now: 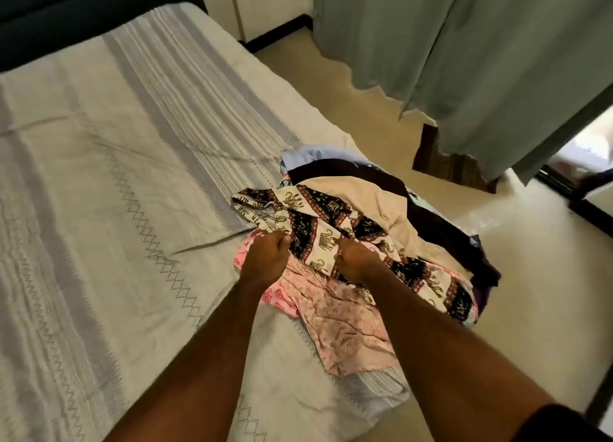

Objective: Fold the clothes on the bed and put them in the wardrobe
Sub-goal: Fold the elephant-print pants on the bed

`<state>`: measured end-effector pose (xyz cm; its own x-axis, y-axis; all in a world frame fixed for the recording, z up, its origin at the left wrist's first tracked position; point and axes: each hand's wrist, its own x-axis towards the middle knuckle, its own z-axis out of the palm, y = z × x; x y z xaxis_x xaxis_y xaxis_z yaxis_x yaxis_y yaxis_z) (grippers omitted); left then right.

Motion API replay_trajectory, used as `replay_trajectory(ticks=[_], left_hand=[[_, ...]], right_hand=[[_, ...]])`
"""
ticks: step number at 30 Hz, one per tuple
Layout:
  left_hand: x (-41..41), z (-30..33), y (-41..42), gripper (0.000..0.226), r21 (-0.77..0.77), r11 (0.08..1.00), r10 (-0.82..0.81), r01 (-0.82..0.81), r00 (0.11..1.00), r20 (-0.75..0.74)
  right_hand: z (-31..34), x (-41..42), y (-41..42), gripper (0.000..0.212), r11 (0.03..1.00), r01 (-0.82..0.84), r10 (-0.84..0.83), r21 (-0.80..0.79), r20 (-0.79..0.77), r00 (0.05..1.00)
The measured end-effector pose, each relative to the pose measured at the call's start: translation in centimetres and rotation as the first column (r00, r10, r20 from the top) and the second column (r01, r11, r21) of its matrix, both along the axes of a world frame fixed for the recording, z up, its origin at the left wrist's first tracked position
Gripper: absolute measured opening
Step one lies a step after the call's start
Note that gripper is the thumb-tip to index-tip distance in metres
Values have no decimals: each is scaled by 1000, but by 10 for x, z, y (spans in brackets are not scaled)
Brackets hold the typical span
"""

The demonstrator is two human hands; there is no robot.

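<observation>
Bedroom scene: bed [99,176] with striped cover took up most of the view, green curtain [481,60] off to the side. Your left hand [265,259] and right hand [356,259] both had fingers curled tight, pinching the elephant-print garment [318,226] along one edge. It sat on top of the clothes pile [381,209] at the bed's corner, just beyond your fingertips; pink garment [331,309] lay under your knuckles. To do this step well, you probably needed to lift straight up, shake it clear of the pile, then spread it on the bare cover left of your fingers. Wardrobe wasn't visible.
</observation>
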<state>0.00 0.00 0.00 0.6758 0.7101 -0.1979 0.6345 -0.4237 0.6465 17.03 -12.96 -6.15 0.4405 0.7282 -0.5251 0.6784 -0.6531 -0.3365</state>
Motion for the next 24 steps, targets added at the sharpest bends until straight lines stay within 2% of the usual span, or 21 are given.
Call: replay_trajectory(ticks=[3, 7, 9, 12, 15, 19, 24], left_hand=[[4, -21, 11, 32, -54, 996, 67, -69, 997, -28], [1, -41, 25, 28, -123, 986, 100, -108, 993, -68], [0, -45, 31, 27, -129, 984, 113, -123, 991, -77], [-5, -54, 42, 24, -115, 984, 127, -138, 987, -98], [-15, -65, 49, 20, -143, 972, 173, -188, 979, -112], [-27, -71, 48, 25, -217, 953, 180, -211, 972, -153], [-28, -72, 41, 26, -223, 956, 150, -193, 968, -199]], right_hand=[[-20, 4, 29, 43, 999, -49, 48, -15, -67, 997], [-41, -15, 78, 62, 992, -117, 109, -38, -169, 980], [-53, -20, 100, 62, 987, -155, 147, -39, -163, 976], [-68, -27, 128, 59, 982, -185, 179, -41, -115, 977], [-81, -31, 148, 72, 941, -302, 308, -153, 19, 951], [-89, -29, 153, 75, 824, -457, 530, -334, 175, 829], [-88, -22, 148, 41, 907, -394, 416, -146, 170, 894]])
